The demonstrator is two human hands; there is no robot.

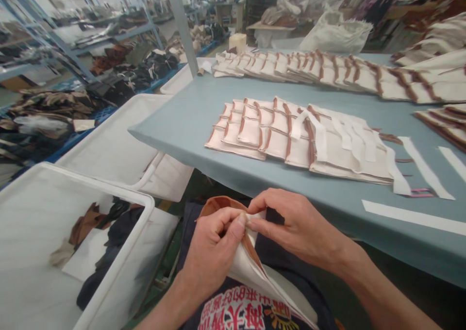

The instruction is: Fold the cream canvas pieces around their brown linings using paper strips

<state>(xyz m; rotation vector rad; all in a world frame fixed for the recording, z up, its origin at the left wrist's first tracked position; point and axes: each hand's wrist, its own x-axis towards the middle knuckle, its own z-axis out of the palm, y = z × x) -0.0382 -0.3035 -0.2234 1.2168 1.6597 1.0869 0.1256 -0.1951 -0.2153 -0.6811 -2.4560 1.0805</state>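
Observation:
A cream fabric piece with brown edging [242, 264] rests over my lap, its top edge raised between my hands. My left hand [214, 245] is closed on that edge, thumb and forefinger pinching it. Just beside it, my right hand [291, 221] pinches the same edge, the fingertips nearly touching those of the left. What lies right under the fingertips is partly hidden. Beyond the hands, overlapping cream fabric pieces with brown edges [251, 126] lie on the blue-grey table [174, 121]. Several white strips [424, 167] lie over and beside them.
A long row of similar pieces [335, 73] runs along the table's far side. White plastic bins [141, 199] stand at the left, the nearest holding dark and brown scraps [112, 238]. A metal post [182, 24] rises at the table's far left corner. A small pink object [422, 192] lies near the strips.

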